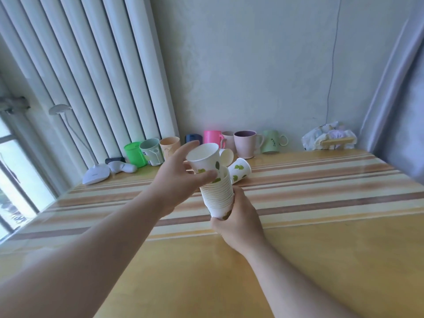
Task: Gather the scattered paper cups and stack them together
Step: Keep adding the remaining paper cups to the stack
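1. The person's right hand [238, 219] is wrapping closed around the lower end of a tall nested stack of white paper cups with green leaf prints [218, 193], holding it up above the yellow worktop with tan and brown stripes [321, 203].
2. The left hand [181, 177] is pinching a single white paper cup with a green leaf print [204, 158], thumb on the near side and fingers curling behind it, so this hand is closed on the cup.
3. That single cup is sitting tilted at the top of the stack, its open mouth facing up and away, its base reaching the mouth of the topmost stacked cup; I cannot tell whether it is already seated inside.
4. Just behind the stack, another white leaf-printed paper cup [239, 171] is lying on its side on the worktop, and a further plain pale paper cup [226, 156] is showing beside it, partly hidden by the held cup.
5. Along the far edge by the wall, a row of mugs is standing: a bright green plastic tumbler [135, 154], a pale grey-green cup [151, 152], a peach cup [169, 145], a hot-pink mug [212, 137], a pink mug with a purple inside [245, 143] and a light green handled mug [273, 142].
6. A white desk lamp with a flat base [95, 174] is standing at the far left corner, near the white vertical blinds [91, 65].
7. A crumpled printed bag [328, 136] is resting at the far right by the wall.
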